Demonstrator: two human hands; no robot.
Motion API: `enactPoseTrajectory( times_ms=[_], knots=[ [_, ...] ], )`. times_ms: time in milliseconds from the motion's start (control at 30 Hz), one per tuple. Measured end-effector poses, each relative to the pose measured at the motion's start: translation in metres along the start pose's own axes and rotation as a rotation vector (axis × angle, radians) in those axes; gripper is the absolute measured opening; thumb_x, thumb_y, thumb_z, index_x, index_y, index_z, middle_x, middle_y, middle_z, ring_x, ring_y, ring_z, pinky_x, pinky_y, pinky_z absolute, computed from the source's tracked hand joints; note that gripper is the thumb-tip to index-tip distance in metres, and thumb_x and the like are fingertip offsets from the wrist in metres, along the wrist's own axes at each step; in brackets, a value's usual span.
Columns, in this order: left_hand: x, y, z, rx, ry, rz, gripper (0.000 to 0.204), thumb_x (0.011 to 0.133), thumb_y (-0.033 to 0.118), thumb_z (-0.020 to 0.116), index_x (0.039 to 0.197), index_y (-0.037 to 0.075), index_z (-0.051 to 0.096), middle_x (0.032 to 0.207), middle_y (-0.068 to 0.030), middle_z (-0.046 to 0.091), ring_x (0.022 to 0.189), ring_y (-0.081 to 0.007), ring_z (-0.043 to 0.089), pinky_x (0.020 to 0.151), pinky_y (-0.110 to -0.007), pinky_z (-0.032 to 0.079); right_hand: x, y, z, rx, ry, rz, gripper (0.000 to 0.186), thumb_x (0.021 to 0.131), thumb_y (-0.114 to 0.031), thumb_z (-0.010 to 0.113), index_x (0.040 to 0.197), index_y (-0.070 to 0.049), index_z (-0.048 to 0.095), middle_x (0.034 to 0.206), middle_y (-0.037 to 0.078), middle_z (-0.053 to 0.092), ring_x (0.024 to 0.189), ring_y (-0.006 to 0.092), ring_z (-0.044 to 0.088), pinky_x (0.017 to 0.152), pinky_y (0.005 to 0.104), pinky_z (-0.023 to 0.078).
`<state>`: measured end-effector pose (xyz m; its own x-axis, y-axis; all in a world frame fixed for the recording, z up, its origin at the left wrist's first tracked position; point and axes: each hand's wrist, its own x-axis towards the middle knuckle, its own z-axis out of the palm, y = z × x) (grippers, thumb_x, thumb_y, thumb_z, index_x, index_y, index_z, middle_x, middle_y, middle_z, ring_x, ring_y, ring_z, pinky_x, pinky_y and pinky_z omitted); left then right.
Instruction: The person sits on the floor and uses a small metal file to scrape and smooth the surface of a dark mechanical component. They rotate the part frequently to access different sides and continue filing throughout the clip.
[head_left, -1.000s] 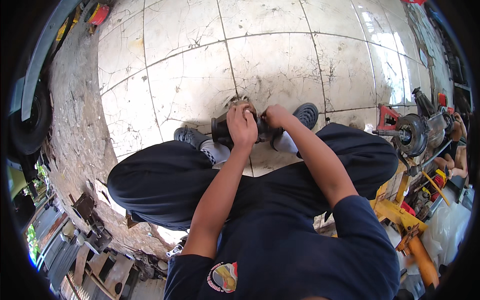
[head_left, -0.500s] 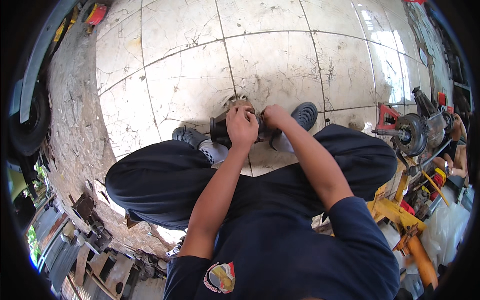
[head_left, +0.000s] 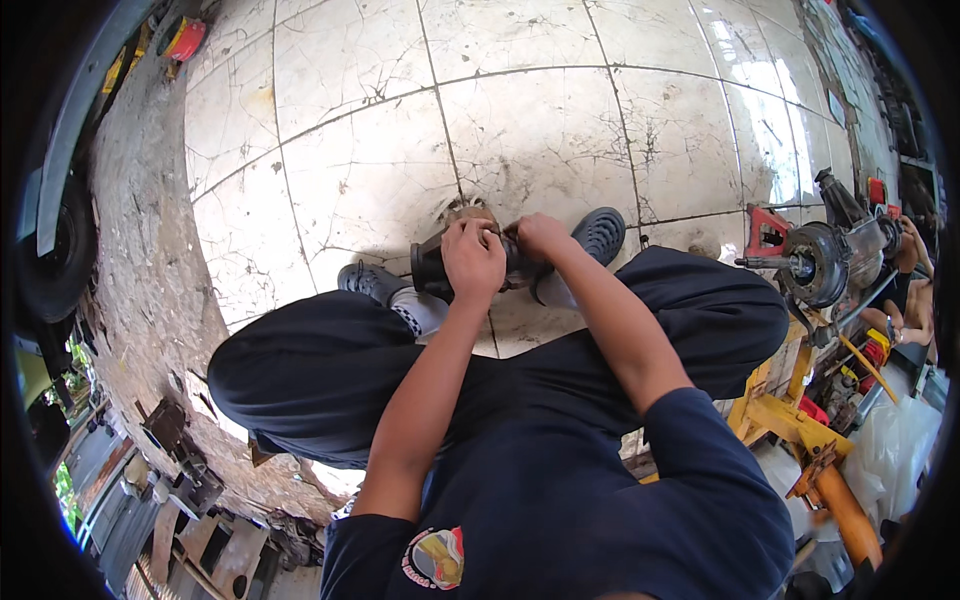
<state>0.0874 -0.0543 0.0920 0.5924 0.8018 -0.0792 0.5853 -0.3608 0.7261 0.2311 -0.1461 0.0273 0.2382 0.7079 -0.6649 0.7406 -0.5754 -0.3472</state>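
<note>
The metal part (head_left: 428, 270) before me is black. Beneath it, floor tiles (head_left: 530, 130) are off-white, veined with dark cracks. Beside it, my shoes (head_left: 600, 235) are charcoal and my left sock (head_left: 428, 311) white, banded with black-and-white checks. On its near side, my trousers (head_left: 310, 365) are black, my shirt (head_left: 580, 500) navy. Right of it, a stand (head_left: 754, 230) shows red, a frame (head_left: 790, 418) yellow.

A dark tyre (head_left: 80, 245) stands at left — at right, a red stand (head_left: 754, 224) and yellow frame (head_left: 797, 420).
</note>
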Motion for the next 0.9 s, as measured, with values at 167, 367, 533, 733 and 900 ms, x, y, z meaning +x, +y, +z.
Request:
enactPoseTrajectory(
  times_ms=[167, 367, 533, 733, 900],
  knots=[
    [-0.005, -0.010, -0.002, 0.048, 0.029, 0.043, 0.014, 0.088, 0.013, 0.062, 0.096, 0.008, 0.072, 0.101, -0.0154, 0.067, 0.103, -0.0376, 0.063, 0.100, -0.052, 0.045, -0.002, -0.023, -0.032, -0.063, -0.109, 0.040, 0.024, 0.087, -0.021, 0.067, 0.103, -0.010, 0.080, 0.108, 0.015, 0.078, 0.102, 0.0357, 0.075, 0.086, 0.0463, 0.061],
    [0.001, 0.001, 0.001, 0.036, 0.010, 0.030, 0.014, 0.089, 0.012, 0.061, 0.097, 0.009, 0.072, 0.103, -0.0150, 0.067, 0.104, -0.0376, 0.063, 0.103, -0.054, 0.043, 0.003, -0.014, -0.010, 0.012, -0.008, 0.114, 0.024, 0.088, -0.021, 0.066, 0.103, -0.008, 0.080, 0.105, 0.018, 0.078, 0.100, 0.0378, 0.075, 0.086, 0.0474, 0.061],
    [-0.003, -0.007, -0.001, 0.056, 0.035, 0.027, 0.015, 0.090, 0.011, 0.060, 0.100, 0.009, 0.071, 0.104, -0.0156, 0.066, 0.105, -0.0383, 0.062, 0.098, -0.053, 0.044, -0.013, -0.016, -0.022, 0.024, -0.019, 0.033, 0.022, 0.088, -0.020, 0.066, 0.097, -0.005, 0.079, 0.104, 0.019, 0.077, 0.100, 0.0374, 0.075, 0.084, 0.0468, 0.061],
    [-0.002, -0.004, 0.000, 0.033, 0.058, 0.051, 0.014, 0.089, 0.010, 0.060, 0.098, 0.007, 0.071, 0.103, -0.0163, 0.066, 0.104, -0.0380, 0.062, 0.099, -0.053, 0.044, 0.009, -0.018, -0.011, -0.029, -0.075, -0.013, 0.021, 0.087, -0.019, 0.066, 0.094, -0.004, 0.079, 0.105, 0.019, 0.077, 0.100, 0.0377, 0.075, 0.084, 0.0470, 0.061],
    [-0.002, 0.001, -0.002, 0.004, 0.044, 0.060, 0.013, 0.090, 0.010, 0.060, 0.097, 0.007, 0.070, 0.099, -0.0159, 0.067, 0.103, -0.0376, 0.063, 0.098, -0.052, 0.044, 0.001, -0.013, -0.011, -0.009, -0.044, 0.008, 0.022, 0.085, -0.018, 0.067, 0.098, -0.005, 0.080, 0.106, 0.019, 0.077, 0.101, 0.0373, 0.075, 0.085, 0.0469, 0.061]
  ],
)
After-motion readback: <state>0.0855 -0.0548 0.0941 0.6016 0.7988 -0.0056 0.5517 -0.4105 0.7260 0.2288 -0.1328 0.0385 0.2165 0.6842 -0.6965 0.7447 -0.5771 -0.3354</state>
